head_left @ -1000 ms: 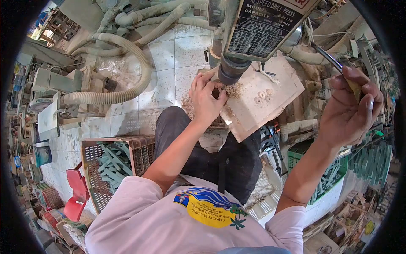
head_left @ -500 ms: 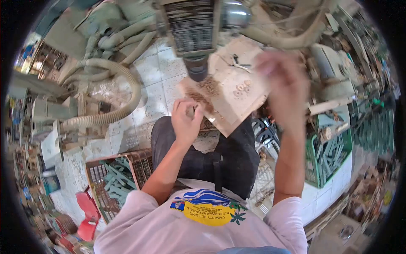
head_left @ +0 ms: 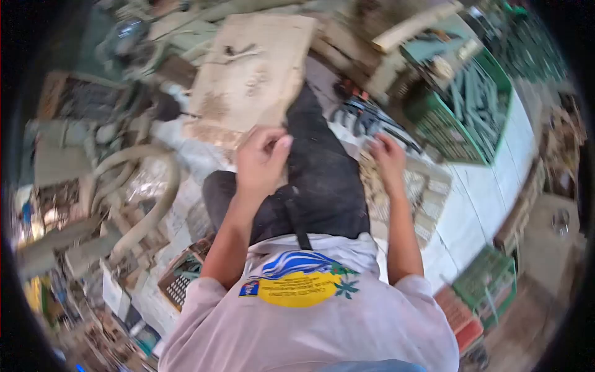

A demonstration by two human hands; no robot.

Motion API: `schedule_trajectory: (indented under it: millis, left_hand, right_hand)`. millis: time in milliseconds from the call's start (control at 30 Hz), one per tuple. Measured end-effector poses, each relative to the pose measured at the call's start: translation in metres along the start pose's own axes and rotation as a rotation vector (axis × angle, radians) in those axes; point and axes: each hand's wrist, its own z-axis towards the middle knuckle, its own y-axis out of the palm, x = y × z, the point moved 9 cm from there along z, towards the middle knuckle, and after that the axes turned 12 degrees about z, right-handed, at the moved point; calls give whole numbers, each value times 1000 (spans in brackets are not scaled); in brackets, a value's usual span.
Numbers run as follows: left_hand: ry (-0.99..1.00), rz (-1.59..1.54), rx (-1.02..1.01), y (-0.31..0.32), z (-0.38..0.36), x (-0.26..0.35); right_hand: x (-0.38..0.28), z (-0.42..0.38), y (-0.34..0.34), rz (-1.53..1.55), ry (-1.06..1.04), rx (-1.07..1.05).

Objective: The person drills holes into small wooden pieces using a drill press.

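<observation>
My left hand [head_left: 261, 160] is over my lap, just below the near edge of the wooden board [head_left: 282, 37]. Its fingers are curled with the thumb close to them; whatever they hold is hidden. On the board lie sawdust [head_left: 214, 105], several small pale pieces [head_left: 255, 80] and a small dark tool [head_left: 238, 51]. To the right of my thigh, my right hand [head_left: 389, 162] hangs above a pale perforated crate [head_left: 437, 186] with small light pieces in it. Blur hides whether its bent fingers hold anything. Black-handled tools [head_left: 365, 118] lie just beyond that hand.
A green crate [head_left: 443, 127] of long grey-green strips stands at the right on white tiles [head_left: 477, 198]. A ribbed hose [head_left: 164, 208] loops at the left. Another crate [head_left: 173, 282] sits by my left elbow. At lower right is a second green crate [head_left: 486, 282].
The view has swung to the right. My right hand has come down from beside the board to the crate by my thigh. My left hand remains curled near the board's edge.
</observation>
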Motion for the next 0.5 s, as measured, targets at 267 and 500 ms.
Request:
schedule_trajectory:
  millis: [267, 500]
  left_hand:
    - [101, 977, 276, -5, 99, 25]
    - [20, 936, 79, 7, 154, -29]
  right_hand:
    - [317, -89, -187, 541, 763, 501]
    - [367, -131, -256, 605, 618, 576]
